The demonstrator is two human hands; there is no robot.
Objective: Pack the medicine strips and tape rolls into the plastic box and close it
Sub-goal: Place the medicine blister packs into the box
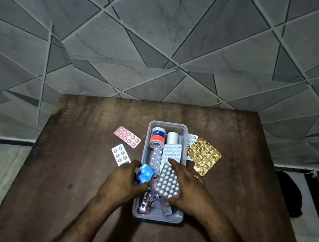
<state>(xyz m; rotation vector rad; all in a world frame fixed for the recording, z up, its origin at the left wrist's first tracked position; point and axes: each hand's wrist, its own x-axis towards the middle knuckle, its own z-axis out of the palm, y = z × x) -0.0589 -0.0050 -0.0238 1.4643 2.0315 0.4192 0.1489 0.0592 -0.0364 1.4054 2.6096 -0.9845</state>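
A clear plastic box [160,219] stands open in the middle of the wooden table [75,180]. Two tape rolls, one with a red and blue label [157,137] and one plain white [171,138], lie at its far end beside a white tablet strip [172,153] and a grey strip [156,158]. My left hand [122,181] grips a blue strip [145,174] over the box's left edge. My right hand [187,189] holds a silver tablet strip [168,183] above the box. More strips lie in the near end.
Left of the box lie a pink strip [127,136] and a white strip [121,154]. To its right are a crumpled gold foil strip [204,156] and a white strip [191,139]. A tiled wall rises behind the table; floor lies on both sides.
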